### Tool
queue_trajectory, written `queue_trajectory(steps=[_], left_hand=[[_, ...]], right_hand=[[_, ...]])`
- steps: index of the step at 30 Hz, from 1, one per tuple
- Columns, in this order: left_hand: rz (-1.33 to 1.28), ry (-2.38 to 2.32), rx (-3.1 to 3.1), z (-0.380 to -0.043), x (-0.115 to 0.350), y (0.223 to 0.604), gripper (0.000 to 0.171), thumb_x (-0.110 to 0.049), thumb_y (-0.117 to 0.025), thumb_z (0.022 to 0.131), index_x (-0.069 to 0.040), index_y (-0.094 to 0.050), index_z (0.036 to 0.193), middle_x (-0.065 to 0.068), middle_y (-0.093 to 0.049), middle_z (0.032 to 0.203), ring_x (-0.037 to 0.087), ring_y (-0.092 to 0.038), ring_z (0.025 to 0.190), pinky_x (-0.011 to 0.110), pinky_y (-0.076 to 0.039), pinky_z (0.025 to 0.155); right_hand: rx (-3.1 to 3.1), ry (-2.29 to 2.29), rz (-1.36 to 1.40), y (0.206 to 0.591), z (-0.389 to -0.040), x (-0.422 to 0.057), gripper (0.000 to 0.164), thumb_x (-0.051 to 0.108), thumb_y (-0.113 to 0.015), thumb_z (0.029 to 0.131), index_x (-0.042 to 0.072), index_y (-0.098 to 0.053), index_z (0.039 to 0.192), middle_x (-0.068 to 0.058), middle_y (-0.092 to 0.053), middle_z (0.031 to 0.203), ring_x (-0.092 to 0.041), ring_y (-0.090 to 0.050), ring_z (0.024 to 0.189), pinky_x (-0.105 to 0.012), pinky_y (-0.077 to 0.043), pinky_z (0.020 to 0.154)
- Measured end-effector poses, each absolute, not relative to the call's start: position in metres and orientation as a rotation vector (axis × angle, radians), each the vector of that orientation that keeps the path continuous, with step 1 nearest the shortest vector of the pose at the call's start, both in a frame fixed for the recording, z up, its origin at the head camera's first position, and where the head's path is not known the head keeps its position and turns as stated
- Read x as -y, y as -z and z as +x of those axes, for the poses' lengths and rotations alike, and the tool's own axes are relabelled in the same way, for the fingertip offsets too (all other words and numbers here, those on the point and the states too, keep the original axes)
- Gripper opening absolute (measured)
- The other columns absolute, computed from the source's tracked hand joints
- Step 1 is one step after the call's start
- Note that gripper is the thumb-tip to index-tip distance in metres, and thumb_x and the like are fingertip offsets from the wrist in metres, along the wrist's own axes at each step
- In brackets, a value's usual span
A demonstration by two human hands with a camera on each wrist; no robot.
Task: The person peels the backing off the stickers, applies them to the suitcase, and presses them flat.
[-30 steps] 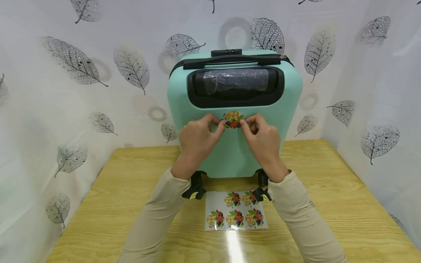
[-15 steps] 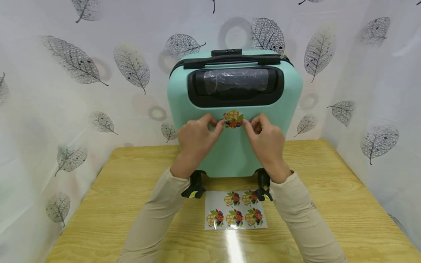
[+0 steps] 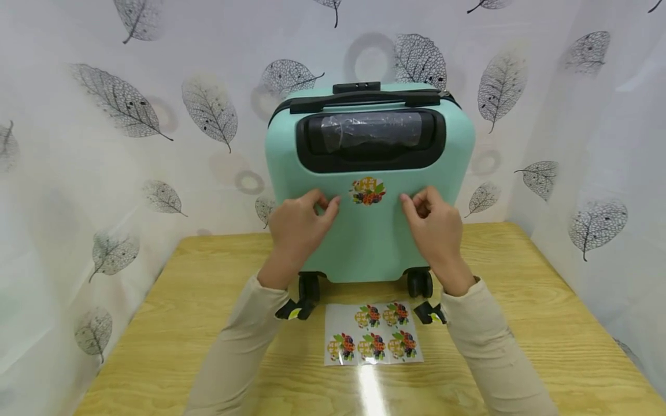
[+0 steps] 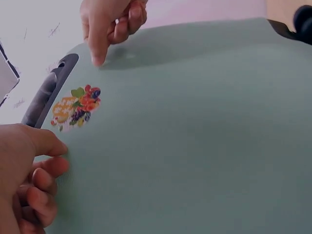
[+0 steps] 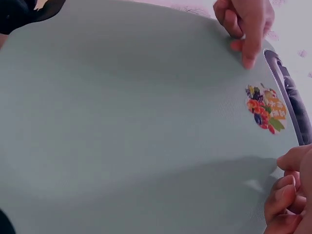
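A round fruit sticker [image 3: 367,191] lies flat on the mint-green suitcase [image 3: 364,242], just below its black handle recess. To the sticker's left is my left hand [image 3: 299,225], its fingers loosely bent and holding nothing. My right hand [image 3: 436,228] is on the other side, likewise holding nothing, thumb and index finger near each other. In the left wrist view the sticker [image 4: 76,107] shows between the two hands, apart from both. The right wrist view also has the whole sticker [image 5: 265,108] uncovered on the suitcase front.
A sheet of several similar stickers [image 3: 340,315] lies on the wooden table [image 3: 218,300] in front of the suitcase. Black wheels [image 3: 419,283] stand under the case. A leaf-patterned curtain [image 3: 218,34] hangs behind.
Both hands have let go of the sticker's edges and moved apart, left hand leftward, right hand rightward. The sticker stays on the suitcase.
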State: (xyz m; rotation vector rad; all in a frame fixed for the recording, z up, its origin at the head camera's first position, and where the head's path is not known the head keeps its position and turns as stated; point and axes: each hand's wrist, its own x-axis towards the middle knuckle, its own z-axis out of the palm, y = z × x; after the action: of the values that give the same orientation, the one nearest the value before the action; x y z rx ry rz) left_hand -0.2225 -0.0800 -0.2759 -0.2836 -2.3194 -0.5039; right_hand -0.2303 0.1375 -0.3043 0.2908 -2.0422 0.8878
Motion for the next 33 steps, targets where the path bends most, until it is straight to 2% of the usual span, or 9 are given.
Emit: queue_trajectory(steps=[3,10,15,23,28,33], left_hand=[[-0.29,0.519,2.313,-0.222,0.085,0.281,0.031,-0.038,-0.066,0.089,-0.014,-0.066,0.069,0.0,-0.043,0.044,0.014,-0.034,0.041,0.023,-0.018,0.041],[-0.291,0.521,2.322,-0.221,0.096,0.289,0.03,-0.037,-0.066,0.089,-0.014,-0.067,0.07,0.001,-0.052,0.047,0.015,-0.042,0.041,0.024,-0.022,0.04],[-0.311,0.504,2.297,-0.221,0.103,0.297,0.03,-0.037,-0.067,0.088,-0.013,-0.067,0.07,0.003,-0.055,0.049,0.015,-0.041,0.039,0.024,-0.021,0.039],[-0.37,0.565,2.251,-0.216,0.11,0.321,0.015,-0.028,-0.07,0.087,-0.013,-0.066,0.085,0.0,-0.055,0.054,0.011,-0.038,0.041,0.023,-0.02,0.039],[-0.388,0.584,2.247,-0.213,0.112,0.339,0.015,-0.027,-0.071,0.085,-0.013,-0.065,0.085,-0.001,-0.056,0.055,0.007,-0.033,0.042,0.022,-0.021,0.04],[-0.41,0.661,2.316,-0.21,0.112,0.356,0.013,-0.026,-0.072,0.086,-0.014,-0.067,0.088,-0.003,-0.058,0.058,0.006,-0.039,0.044,0.021,-0.025,0.04]], right_hand=[[2.048,-0.881,0.288,0.309,-0.23,-0.143,0.026,0.017,-0.068,0.09,0.003,-0.054,0.074,-0.01,-0.056,0.057,-0.012,-0.042,0.048,-0.024,-0.031,0.049],[2.081,-0.852,0.249,0.316,-0.228,-0.157,0.025,0.017,-0.068,0.09,0.004,-0.054,0.073,-0.01,-0.057,0.057,-0.006,-0.039,0.048,-0.022,-0.03,0.047],[2.09,-0.851,0.246,0.322,-0.226,-0.165,0.024,0.015,-0.068,0.089,0.004,-0.054,0.073,-0.01,-0.057,0.058,-0.004,-0.04,0.049,-0.021,-0.03,0.047],[2.135,-0.851,0.3,0.337,-0.218,-0.172,0.02,0.013,-0.071,0.087,0.004,-0.056,0.077,-0.011,-0.059,0.062,-0.015,-0.046,0.051,-0.022,-0.032,0.049],[2.175,-0.852,0.304,0.346,-0.214,-0.171,0.017,0.014,-0.072,0.086,0.004,-0.06,0.081,-0.011,-0.062,0.065,-0.019,-0.055,0.056,-0.027,-0.038,0.051],[2.206,-0.873,0.323,0.356,-0.21,-0.169,0.015,0.013,-0.072,0.086,0.003,-0.061,0.084,-0.01,-0.064,0.071,-0.02,-0.057,0.06,-0.028,-0.042,0.053]])
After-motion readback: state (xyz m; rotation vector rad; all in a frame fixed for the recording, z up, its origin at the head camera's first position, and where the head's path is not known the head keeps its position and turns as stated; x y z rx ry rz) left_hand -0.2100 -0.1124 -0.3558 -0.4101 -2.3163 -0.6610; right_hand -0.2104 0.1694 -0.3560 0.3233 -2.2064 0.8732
